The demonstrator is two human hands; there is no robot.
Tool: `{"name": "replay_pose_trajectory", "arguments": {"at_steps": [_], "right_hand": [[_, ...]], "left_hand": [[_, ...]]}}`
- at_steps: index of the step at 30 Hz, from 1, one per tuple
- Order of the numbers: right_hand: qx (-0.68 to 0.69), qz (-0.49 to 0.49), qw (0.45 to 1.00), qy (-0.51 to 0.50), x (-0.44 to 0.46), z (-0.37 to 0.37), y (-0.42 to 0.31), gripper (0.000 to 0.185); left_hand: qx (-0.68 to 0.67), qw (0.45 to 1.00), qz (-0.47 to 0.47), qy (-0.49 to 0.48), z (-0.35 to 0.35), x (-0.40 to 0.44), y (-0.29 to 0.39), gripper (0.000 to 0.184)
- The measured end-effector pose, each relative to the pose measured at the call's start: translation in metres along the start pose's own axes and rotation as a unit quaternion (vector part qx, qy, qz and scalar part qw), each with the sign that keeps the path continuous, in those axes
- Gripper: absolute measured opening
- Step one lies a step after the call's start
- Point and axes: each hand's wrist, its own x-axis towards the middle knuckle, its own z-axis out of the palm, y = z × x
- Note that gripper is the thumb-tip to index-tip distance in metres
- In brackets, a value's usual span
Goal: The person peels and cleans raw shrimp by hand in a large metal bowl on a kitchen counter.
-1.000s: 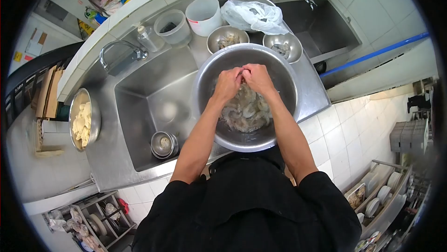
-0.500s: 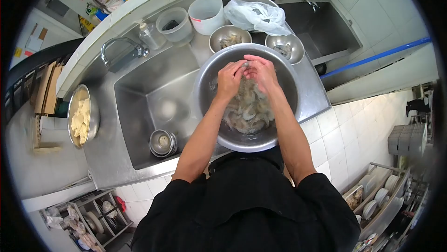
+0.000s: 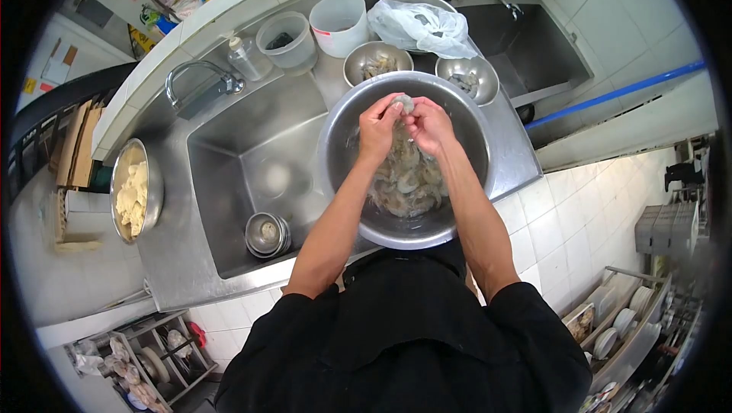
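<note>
A greyish shrimp [image 3: 404, 102] is pinched between my two hands, over the far part of a large metal bowl [image 3: 343, 207]. My left hand [image 3: 377, 125] grips it from the left, fingers closed. From the right, my right hand [image 3: 431, 125] has its fingertips closed on it too. Below the hands, a heap of raw shrimp [image 3: 408, 180] lies in the large bowl. Just beyond its rim stand a small steel bowl [image 3: 354, 70] with brownish pieces in it and another small steel bowl [image 3: 488, 85] holding greyish pieces.
To the left is a steel sink [image 3: 236, 184] with stacked small bowls [image 3: 265, 236] and a faucet [image 3: 202, 81]. A bowl of pale yellow food [image 3: 132, 196] sits at the far left. Plastic tubs [image 3: 338, 24] and a plastic bag [image 3: 423, 28] stand at the back.
My fingers have shifted, and the shrimp now shows plainly between them. My right hand's fingers have curled in lower. The bowls have stayed in place.
</note>
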Motion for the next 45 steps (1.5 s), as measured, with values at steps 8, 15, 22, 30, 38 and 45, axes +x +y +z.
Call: {"name": "replay_pose_trajectory", "arguments": {"at_steps": [8, 15, 22, 30, 38, 45], "right_hand": [[-0.266, -0.074, 0.961, 0.008, 0.0, 0.011, -0.003, 0.012], [-0.654, -0.331, 0.68, -0.023, 0.018, 0.019, -0.04, 0.017], [-0.514, -0.405, 0.756, -0.027, 0.078, 0.059, -0.076, 0.035], [-0.299, 0.006, 0.911, -0.283, 0.008, 0.037, -0.046, 0.064], [-0.563, -0.273, 0.78, 0.011, 0.0, 0.014, -0.125, 0.026], [-0.837, -0.344, 0.425, -0.031, 0.007, -0.015, -0.081, 0.016]], "left_hand": [[0.259, 0.964, 0.053, 0.005, -0.013, -0.003, 0.001, 0.024], [0.289, 0.955, -0.05, -0.031, -0.027, -0.012, 0.024, 0.029], [-0.046, 0.982, -0.175, -0.051, -0.029, -0.016, 0.028, 0.028], [0.053, 0.993, -0.086, -0.057, -0.033, -0.012, 0.029, 0.027], [0.27, 0.962, 0.031, 0.02, -0.021, 0.071, 0.05, 0.028], [0.549, 0.783, 0.288, 0.04, -0.011, 0.089, 0.012, 0.029]]}}
